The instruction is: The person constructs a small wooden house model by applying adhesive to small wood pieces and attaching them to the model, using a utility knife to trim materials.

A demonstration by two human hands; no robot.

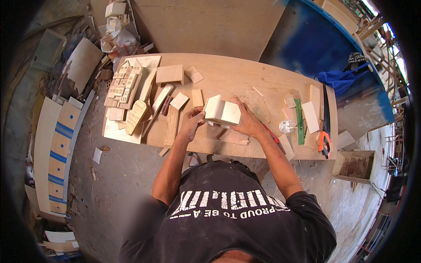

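My left hand and my right hand grip a small pale wooden piece with angled faces, one at each end, above the plywood table. Small blocks and a long wood strip lie near my left hand. At the table's left stands a wooden house-front model with small windows, beside an oval-ended board. Near my right hand are a red-handled tool partly hidden by my arm, a white crumpled or cup-like item and a green strip.
A handsaw with orange handle and a blue cloth bag lie at the table's right. An open box sits at lower right, blue-striped panels at the left, piled scraps behind, a blue-painted board at back right.
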